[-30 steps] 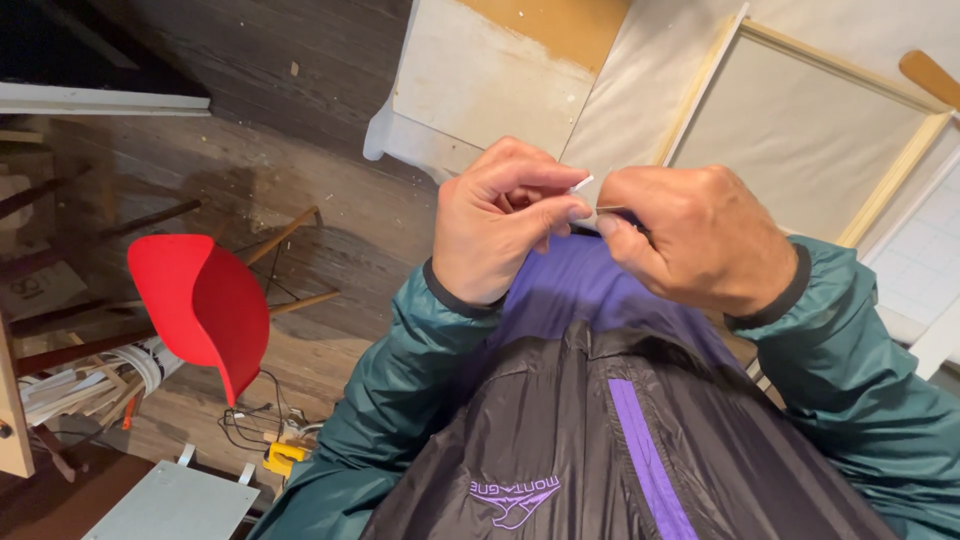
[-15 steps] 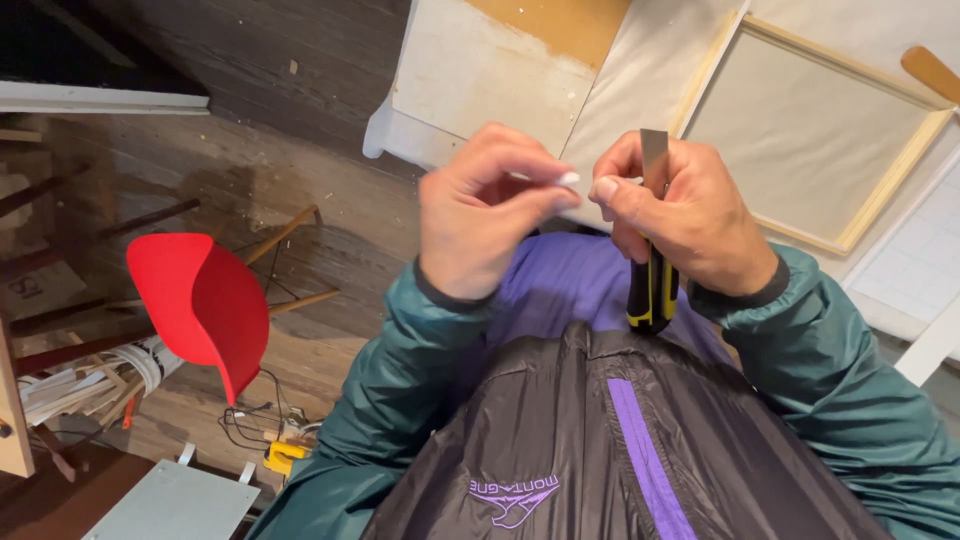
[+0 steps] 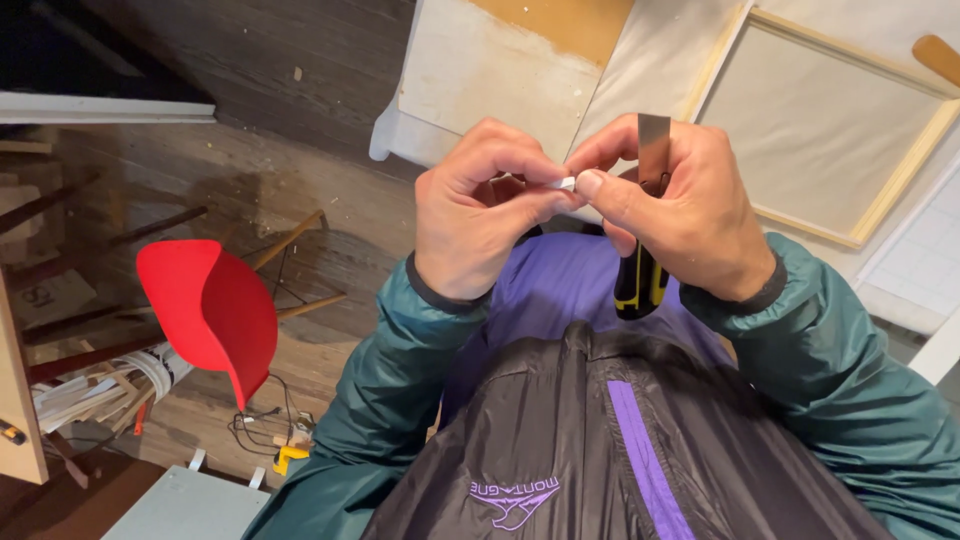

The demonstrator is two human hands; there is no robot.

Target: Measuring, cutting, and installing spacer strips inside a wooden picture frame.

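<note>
We note both hands raised at chest height: left hand point(image 3: 480, 225) and right hand point(image 3: 680, 215) pinch a small white piece point(image 3: 566, 184) between fingertips, while the right also clamps a utility knife point(image 3: 645, 240), blade upward, likely for trimming.

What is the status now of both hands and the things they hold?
Left hand and right hand together, pinching small white piece. Right hand also grips black-and-yellow-handled tool with flat metal blade, blade upright. Nothing between hands.
</note>
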